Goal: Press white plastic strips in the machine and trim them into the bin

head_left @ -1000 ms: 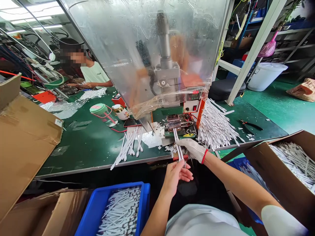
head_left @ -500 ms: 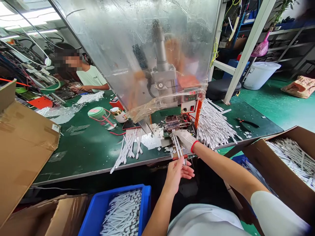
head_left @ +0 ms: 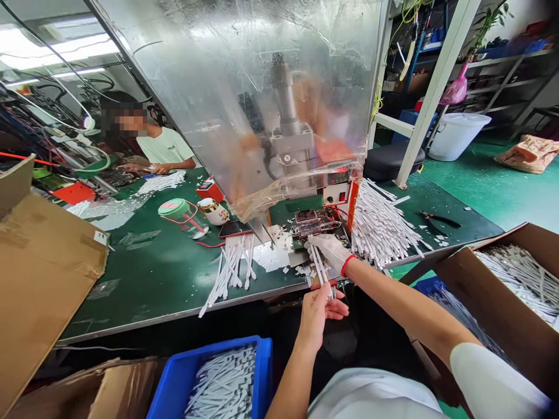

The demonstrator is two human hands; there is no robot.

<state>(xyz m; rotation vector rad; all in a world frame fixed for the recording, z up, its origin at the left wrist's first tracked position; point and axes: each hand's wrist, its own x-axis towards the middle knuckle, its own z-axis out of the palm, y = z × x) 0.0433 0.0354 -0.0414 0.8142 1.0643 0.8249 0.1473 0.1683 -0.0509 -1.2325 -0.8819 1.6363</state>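
Observation:
A pair of short, flat white cables [head_left: 319, 267] runs between my two hands at the bench's front edge. My left hand [head_left: 318, 314] pinches their near ends with thumb and index finger, its other fingers loosely stretched. Wearing a white glove with a red cuff, my right hand [head_left: 332, 251] grips the far ends at the small metal fixture [head_left: 307, 228] of a press. My glove partly hides those ends. Above the fixture, the press cylinder [head_left: 289, 116] shows through a cloudy plastic shield [head_left: 209, 70].
Loose white cables [head_left: 231, 265] lie left of the fixture, and a large heap [head_left: 375, 224] lies right. Pliers [head_left: 439, 221], a lidded jar [head_left: 181, 215] and a mug [head_left: 213, 210] stand about. A blue bin [head_left: 264, 372] and cardboard boxes [head_left: 56, 262] flank me. A co-worker [head_left: 163, 145] sits beyond.
The camera view has shifted slightly, moving the scene a little down in the picture. Both hands keep hold of the cables at the fixture, with hardly any movement relative to it.

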